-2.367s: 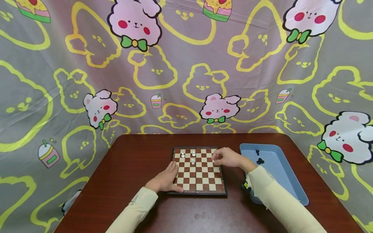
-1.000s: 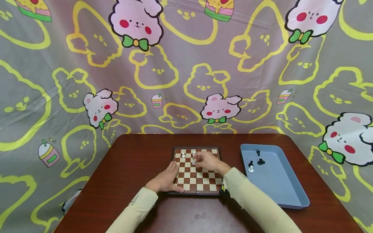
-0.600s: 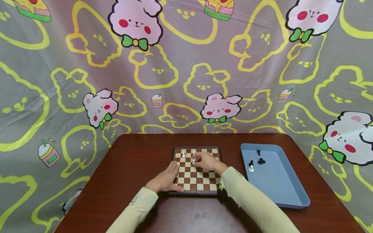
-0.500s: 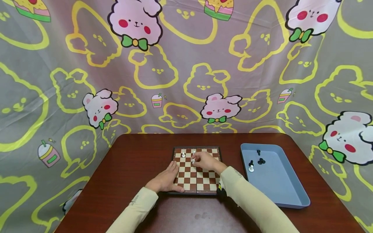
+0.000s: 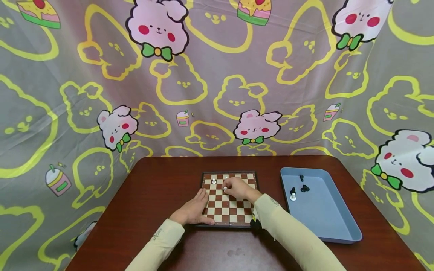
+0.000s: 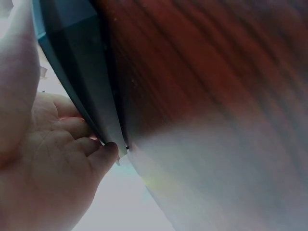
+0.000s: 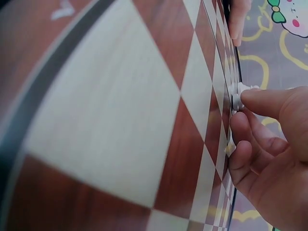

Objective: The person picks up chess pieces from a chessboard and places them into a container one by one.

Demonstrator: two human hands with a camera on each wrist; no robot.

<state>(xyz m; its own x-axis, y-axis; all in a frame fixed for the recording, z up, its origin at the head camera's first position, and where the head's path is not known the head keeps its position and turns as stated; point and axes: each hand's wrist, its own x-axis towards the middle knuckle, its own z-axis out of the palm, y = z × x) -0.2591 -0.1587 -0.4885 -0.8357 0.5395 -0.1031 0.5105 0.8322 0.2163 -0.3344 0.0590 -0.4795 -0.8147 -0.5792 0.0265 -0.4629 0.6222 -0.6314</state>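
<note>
A brown and cream chessboard [image 5: 222,211] lies flat on the table. My left hand [image 5: 193,209] rests along its left side with straight fingers, the thumb at the near edge; in the left wrist view the hand [image 6: 53,159] lies against the dark board rim [image 6: 79,72]. With thumb and fingers my right hand [image 5: 237,188] pinches a small white chess piece [image 5: 225,189] on the far half of the board. The right wrist view shows this piece [image 7: 237,99] at the fingertips. Another white chess piece [image 5: 214,181] stands farther left; one behind the right hand is mostly hidden.
A blue tray [image 5: 322,210] sits right of the board. Inside it are several black chess pieces [image 5: 305,188] and one white chess piece [image 5: 293,197]. A patterned cloth [image 5: 203,98] hangs behind the brown table [image 5: 159,180].
My right hand has moved left from the board's right side to the white chess piece and now pinches it. Since then it has shifted only slightly. My left hand has stayed in place.
</note>
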